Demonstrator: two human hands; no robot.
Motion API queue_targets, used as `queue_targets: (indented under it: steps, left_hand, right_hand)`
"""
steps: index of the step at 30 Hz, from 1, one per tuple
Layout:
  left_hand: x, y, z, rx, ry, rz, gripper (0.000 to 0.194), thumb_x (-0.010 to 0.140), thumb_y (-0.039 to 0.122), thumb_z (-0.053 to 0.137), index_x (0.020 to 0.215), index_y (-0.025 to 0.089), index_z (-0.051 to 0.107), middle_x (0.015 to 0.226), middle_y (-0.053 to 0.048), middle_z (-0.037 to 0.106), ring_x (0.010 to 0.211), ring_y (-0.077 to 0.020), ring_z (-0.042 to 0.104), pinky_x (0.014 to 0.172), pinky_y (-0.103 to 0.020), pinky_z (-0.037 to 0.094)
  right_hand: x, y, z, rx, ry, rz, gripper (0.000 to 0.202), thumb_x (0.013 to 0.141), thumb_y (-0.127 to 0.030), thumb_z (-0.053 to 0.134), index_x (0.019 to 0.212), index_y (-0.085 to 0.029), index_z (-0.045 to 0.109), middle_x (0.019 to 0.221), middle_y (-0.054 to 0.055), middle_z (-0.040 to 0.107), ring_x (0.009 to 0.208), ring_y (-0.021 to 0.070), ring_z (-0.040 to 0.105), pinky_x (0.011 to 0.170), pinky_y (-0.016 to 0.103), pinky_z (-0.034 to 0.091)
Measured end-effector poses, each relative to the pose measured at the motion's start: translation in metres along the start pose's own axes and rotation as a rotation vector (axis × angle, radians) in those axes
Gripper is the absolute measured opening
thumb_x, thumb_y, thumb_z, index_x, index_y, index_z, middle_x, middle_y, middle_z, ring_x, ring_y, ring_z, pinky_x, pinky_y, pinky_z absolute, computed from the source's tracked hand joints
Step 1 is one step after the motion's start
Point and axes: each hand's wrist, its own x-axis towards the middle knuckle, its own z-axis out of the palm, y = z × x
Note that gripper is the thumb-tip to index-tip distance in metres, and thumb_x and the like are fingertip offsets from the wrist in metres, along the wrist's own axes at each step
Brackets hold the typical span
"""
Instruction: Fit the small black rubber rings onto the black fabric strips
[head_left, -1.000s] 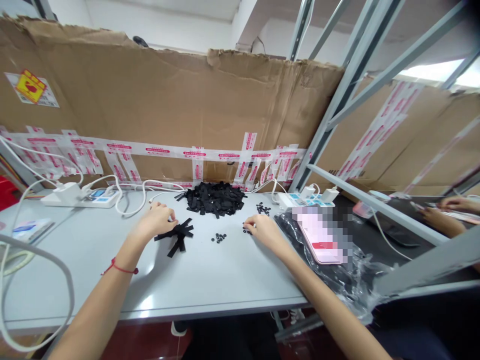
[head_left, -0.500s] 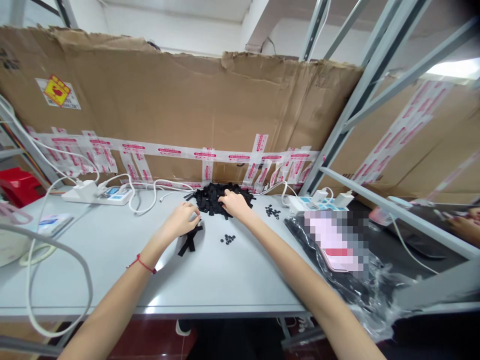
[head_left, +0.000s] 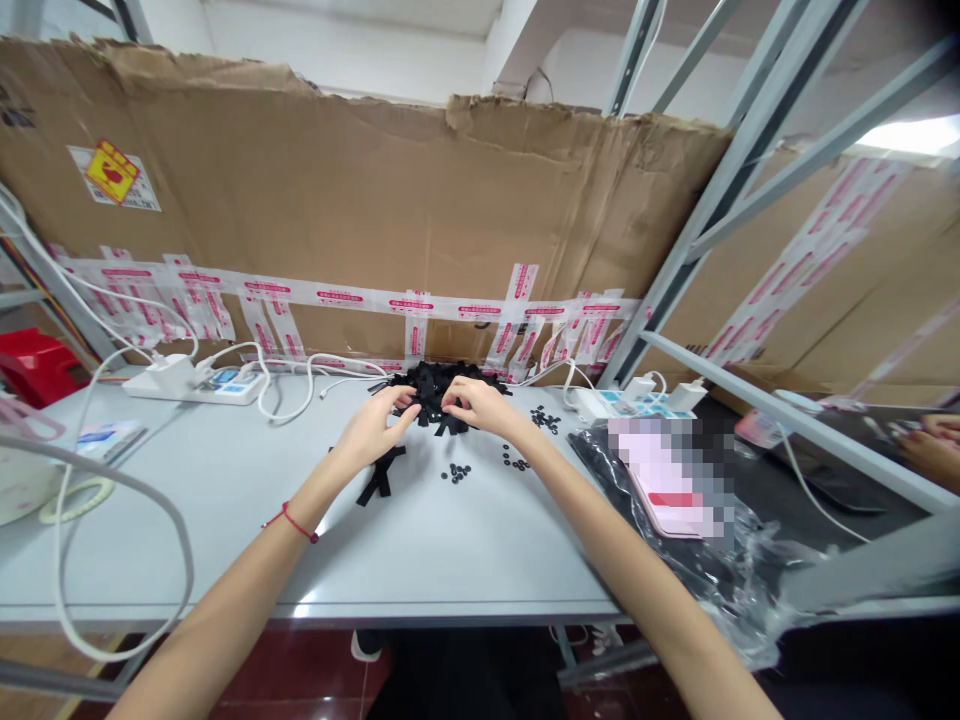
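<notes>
A heap of black strips (head_left: pixel 427 382) lies at the table's back, against the cardboard. At its front left edge is my left hand (head_left: pixel 379 425), thumb and fingers apart, with nothing visible between them. My right hand (head_left: pixel 476 405) is at the heap's front right, its fingertips pinched at a black strip. Below my left hand lie a few separate black strips (head_left: pixel 381 477). Small black round pieces (head_left: pixel 456 473) form a group in front of the heap. Similar pieces lie below my right wrist (head_left: pixel 516 459) and farther right (head_left: pixel 545 419).
Power strips with white cables stand at the left (head_left: pixel 199 385) and right (head_left: pixel 615 404). A pink phone (head_left: pixel 667 480) rests on black plastic at the right. Behind is a tall cardboard sheet (head_left: pixel 360 200). Another person's hand (head_left: pixel 934 445) shows at the far right edge.
My left hand has moved right and up to the heap, and its fingers have opened. My right hand has shifted slightly right. More round pieces show beneath the right wrist.
</notes>
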Motion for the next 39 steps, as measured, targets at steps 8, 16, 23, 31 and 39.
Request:
queue_targets:
  steps: [8, 16, 23, 31, 39]
  left_hand:
    - [0.0, 0.026, 0.007, -0.401, -0.112, -0.077, 0.032, 0.079, 0.044, 0.06, 0.085, 0.014, 0.069, 0.083, -0.006, 0.072, 0.075, -0.0187, 0.066, 0.075, -0.029, 0.052]
    - [-0.004, 0.024, 0.018, -0.626, -0.077, -0.211, 0.032, 0.073, 0.042, 0.069, 0.085, 0.013, 0.069, 0.084, -0.008, 0.073, 0.076, -0.0204, 0.069, 0.076, -0.031, 0.053]
    - [-0.009, 0.028, 0.027, -0.641, -0.12, -0.29, 0.032, 0.072, 0.042, 0.069, 0.085, 0.013, 0.069, 0.085, -0.008, 0.074, 0.078, -0.0211, 0.069, 0.076, -0.031, 0.053]
    - [-0.011, 0.031, 0.017, -0.588, -0.606, -0.256, 0.026, 0.069, 0.038, 0.07, 0.081, 0.014, 0.073, 0.072, -0.005, 0.071, 0.063, -0.0143, 0.062, 0.064, -0.026, 0.05]
    - [-0.016, 0.039, 0.01, -0.529, -0.832, -0.214, 0.025, 0.077, 0.041, 0.06, 0.076, 0.018, 0.068, 0.065, 0.0, 0.061, 0.059, -0.0109, 0.052, 0.059, -0.022, 0.045]
  right_hand:
    - [-0.017, -0.027, -0.025, 0.249, -0.04, -0.174, 0.011, 0.084, -0.02, 0.055, 0.084, -0.015, 0.065, 0.083, 0.002, 0.06, 0.069, 0.011, 0.053, 0.066, 0.022, 0.039]
    - [-0.042, -0.013, -0.03, 0.622, -0.126, 0.061, 0.016, 0.086, -0.027, 0.051, 0.085, -0.014, 0.06, 0.073, 0.002, 0.064, 0.066, 0.0111, 0.057, 0.063, 0.023, 0.043]
    - [-0.056, -0.02, -0.014, 0.635, -0.085, 0.15, 0.02, 0.086, -0.034, 0.053, 0.095, -0.017, 0.056, 0.081, 0.002, 0.064, 0.072, 0.0125, 0.057, 0.064, 0.024, 0.045]
    - [-0.089, -0.047, -0.003, 0.636, -0.088, 0.086, 0.016, 0.083, -0.008, 0.038, 0.081, -0.018, 0.05, 0.069, -0.002, 0.056, 0.062, 0.0101, 0.05, 0.064, 0.022, 0.04]
    - [-0.102, -0.079, 0.023, 0.084, 0.09, 0.062, 0.018, 0.092, -0.022, 0.039, 0.079, -0.016, 0.051, 0.077, 0.006, 0.053, 0.069, 0.0167, 0.048, 0.066, 0.029, 0.038]
